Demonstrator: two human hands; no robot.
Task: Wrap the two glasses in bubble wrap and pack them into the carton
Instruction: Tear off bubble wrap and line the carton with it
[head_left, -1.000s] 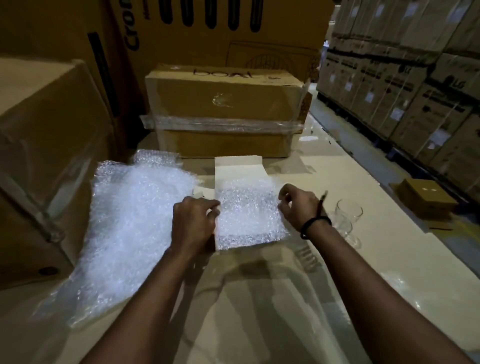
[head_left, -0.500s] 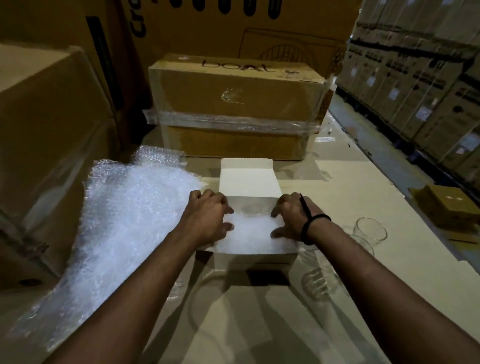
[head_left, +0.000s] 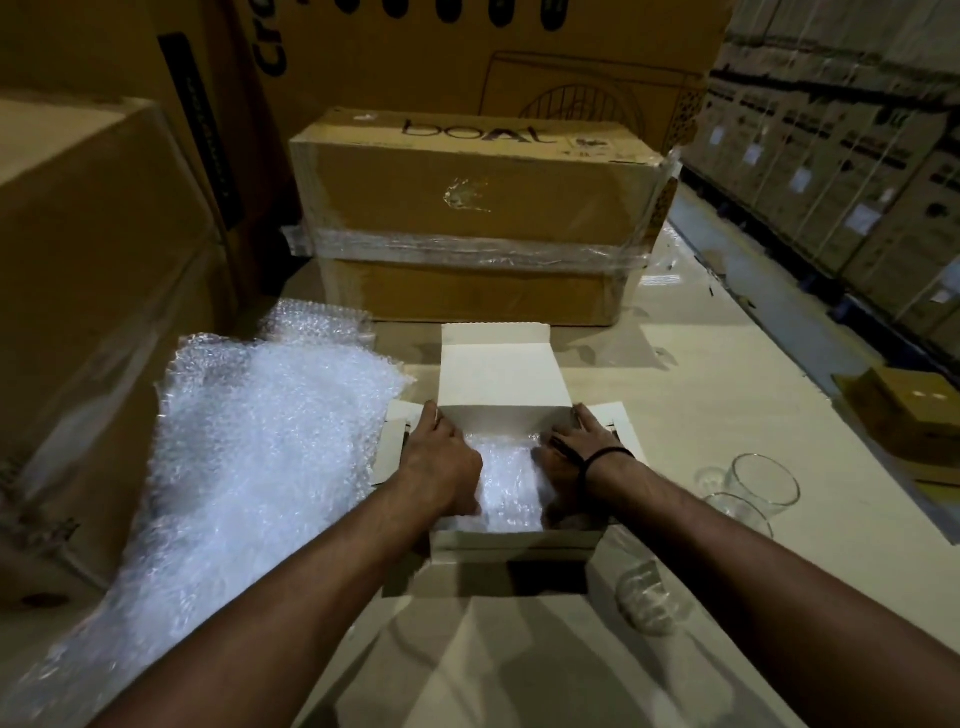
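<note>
A small white carton (head_left: 514, 541) stands open in front of me, its lid flap tilted back. A piece of bubble wrap (head_left: 509, 488) lies inside it. My left hand (head_left: 441, 467) and my right hand (head_left: 566, 460) reach into the carton at its two sides, fingers stretched forward, pressing the wrap down against the bottom. A black band sits on my right wrist. Two clear, bare glasses (head_left: 763, 480) (head_left: 740, 514) stand close together on the surface, right of the carton and clear of my right arm.
A large sheet of bubble wrap (head_left: 260, 441) lies to the left of the carton. Behind it stands a taped brown box (head_left: 467, 208), with big cartons (head_left: 93, 312) at the left. A small brown box (head_left: 909, 410) sits at the right edge. Stacked cartons (head_left: 857, 156) line the far right.
The bubble wrap piece, held over the carton a second ago, has been pushed down inside. Both hands followed it in and their fingers have straightened.
</note>
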